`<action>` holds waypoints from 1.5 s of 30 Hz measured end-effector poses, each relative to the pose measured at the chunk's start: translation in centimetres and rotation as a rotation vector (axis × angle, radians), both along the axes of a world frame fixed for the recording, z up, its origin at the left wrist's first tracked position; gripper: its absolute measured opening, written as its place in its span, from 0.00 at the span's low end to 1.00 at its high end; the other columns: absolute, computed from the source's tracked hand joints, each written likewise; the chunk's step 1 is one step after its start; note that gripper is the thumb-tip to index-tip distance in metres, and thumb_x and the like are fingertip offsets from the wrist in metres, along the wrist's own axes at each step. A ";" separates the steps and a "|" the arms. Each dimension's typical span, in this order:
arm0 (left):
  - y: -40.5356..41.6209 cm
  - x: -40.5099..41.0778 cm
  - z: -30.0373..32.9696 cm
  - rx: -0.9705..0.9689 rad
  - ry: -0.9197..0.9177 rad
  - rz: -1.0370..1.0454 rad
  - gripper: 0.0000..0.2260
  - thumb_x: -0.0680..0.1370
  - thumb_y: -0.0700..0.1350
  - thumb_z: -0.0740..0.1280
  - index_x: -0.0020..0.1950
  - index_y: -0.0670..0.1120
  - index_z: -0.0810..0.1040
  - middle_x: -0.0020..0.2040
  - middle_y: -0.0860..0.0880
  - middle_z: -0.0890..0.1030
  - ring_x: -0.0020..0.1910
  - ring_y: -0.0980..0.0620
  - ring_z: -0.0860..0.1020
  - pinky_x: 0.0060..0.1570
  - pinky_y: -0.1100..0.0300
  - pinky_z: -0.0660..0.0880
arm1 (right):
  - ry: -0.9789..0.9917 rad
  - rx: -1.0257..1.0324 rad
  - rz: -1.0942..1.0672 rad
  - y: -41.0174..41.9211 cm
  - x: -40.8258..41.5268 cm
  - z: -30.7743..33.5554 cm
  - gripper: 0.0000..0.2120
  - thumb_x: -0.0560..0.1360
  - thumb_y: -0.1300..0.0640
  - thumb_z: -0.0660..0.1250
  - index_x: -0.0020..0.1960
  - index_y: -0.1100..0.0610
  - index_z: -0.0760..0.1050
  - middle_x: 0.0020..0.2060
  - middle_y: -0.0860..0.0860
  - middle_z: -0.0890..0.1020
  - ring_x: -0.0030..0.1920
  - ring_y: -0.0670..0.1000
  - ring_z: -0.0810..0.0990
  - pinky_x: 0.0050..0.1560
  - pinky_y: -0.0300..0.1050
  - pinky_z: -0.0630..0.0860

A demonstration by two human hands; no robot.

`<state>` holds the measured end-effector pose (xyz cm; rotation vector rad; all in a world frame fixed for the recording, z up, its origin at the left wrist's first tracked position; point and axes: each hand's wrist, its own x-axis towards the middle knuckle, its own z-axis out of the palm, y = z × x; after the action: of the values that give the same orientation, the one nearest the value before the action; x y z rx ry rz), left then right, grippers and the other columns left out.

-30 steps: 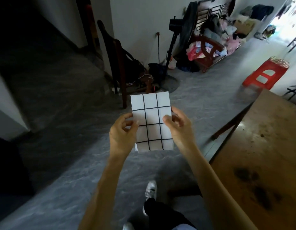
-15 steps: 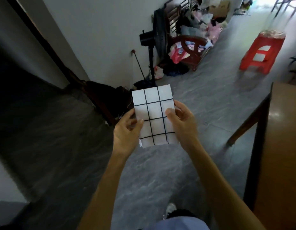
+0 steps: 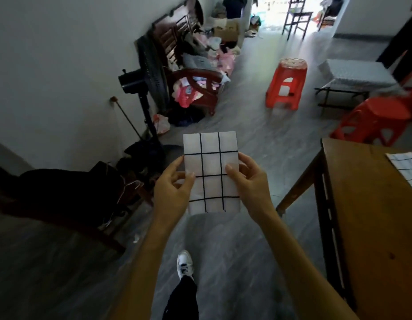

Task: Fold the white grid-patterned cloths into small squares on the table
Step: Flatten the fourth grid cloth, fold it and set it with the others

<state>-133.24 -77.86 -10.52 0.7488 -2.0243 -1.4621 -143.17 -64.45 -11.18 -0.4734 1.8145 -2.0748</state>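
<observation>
View swung right; two hands (image 3: 212, 183) pinch one cloth (image 3: 210, 172).

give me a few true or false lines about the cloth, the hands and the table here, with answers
1. Both the left hand and the right hand hold the folded cloth. True.
2. The held cloth lies flat on the table. False: it is up in the air over the floor, left of the table.
3. A second grid cloth lies on the table. True.
4. The red stool stands on the table. False: it stands on the floor.
5. The fan stands near the wall. True.
</observation>
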 end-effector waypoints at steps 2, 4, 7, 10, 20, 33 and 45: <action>-2.4 -3.5 -0.5 0.016 0.020 -0.039 0.20 0.77 0.46 0.68 0.69 0.50 0.71 0.51 0.50 0.81 0.47 0.57 0.81 0.46 0.61 0.80 | 0.011 0.008 -0.036 -2.0 -2.7 -0.1 0.16 0.77 0.60 0.67 0.64 0.52 0.72 0.51 0.53 0.83 0.51 0.50 0.84 0.49 0.47 0.81; -5.2 -7.3 -1.0 0.034 0.036 -0.093 0.19 0.77 0.46 0.68 0.68 0.51 0.71 0.50 0.51 0.81 0.47 0.57 0.81 0.45 0.61 0.80 | 0.020 0.023 -0.091 -4.3 -5.5 -0.2 0.15 0.77 0.60 0.67 0.63 0.52 0.72 0.51 0.52 0.83 0.51 0.49 0.84 0.49 0.47 0.81; -9.3 -13.3 -0.3 0.046 0.041 -0.192 0.19 0.77 0.46 0.68 0.67 0.52 0.71 0.48 0.52 0.81 0.45 0.58 0.80 0.42 0.63 0.79 | 0.034 0.043 -0.189 -7.7 -9.9 0.8 0.13 0.77 0.60 0.67 0.59 0.47 0.73 0.49 0.50 0.83 0.50 0.48 0.84 0.50 0.47 0.82; -12.2 -19.1 0.9 0.072 0.048 -0.296 0.20 0.77 0.45 0.68 0.68 0.51 0.71 0.48 0.52 0.81 0.44 0.58 0.81 0.42 0.62 0.79 | 0.027 0.044 -0.296 -10.1 -14.2 2.0 0.13 0.77 0.60 0.67 0.60 0.48 0.74 0.49 0.50 0.84 0.50 0.48 0.84 0.48 0.46 0.81; -17.0 -35.5 -0.3 0.061 0.048 -0.478 0.21 0.78 0.45 0.67 0.70 0.49 0.69 0.54 0.49 0.79 0.48 0.58 0.80 0.41 0.66 0.79 | -0.021 0.080 -0.496 -14.6 -28.2 0.9 0.15 0.77 0.60 0.67 0.63 0.54 0.73 0.50 0.53 0.83 0.48 0.49 0.84 0.44 0.42 0.81; -18.1 -64.4 -0.2 -0.066 -0.048 -0.672 0.24 0.76 0.45 0.69 0.71 0.53 0.67 0.50 0.49 0.81 0.45 0.54 0.82 0.46 0.52 0.81 | -0.036 0.007 -0.653 -14.9 -55.5 -1.1 0.15 0.77 0.61 0.67 0.64 0.59 0.74 0.51 0.53 0.84 0.49 0.48 0.84 0.47 0.41 0.80; -12.2 -86.1 -1.8 -0.043 -0.008 -0.998 0.23 0.78 0.43 0.67 0.71 0.53 0.67 0.49 0.49 0.82 0.43 0.57 0.81 0.40 0.66 0.78 | -0.079 0.066 -1.008 -9.9 -72.1 -1.5 0.14 0.77 0.60 0.68 0.61 0.53 0.75 0.48 0.46 0.84 0.49 0.43 0.83 0.49 0.38 0.80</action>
<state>-219.34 -90.04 -12.35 -0.3783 -2.5600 -1.8657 -215.25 -74.31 -12.73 0.6937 2.3245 -2.5085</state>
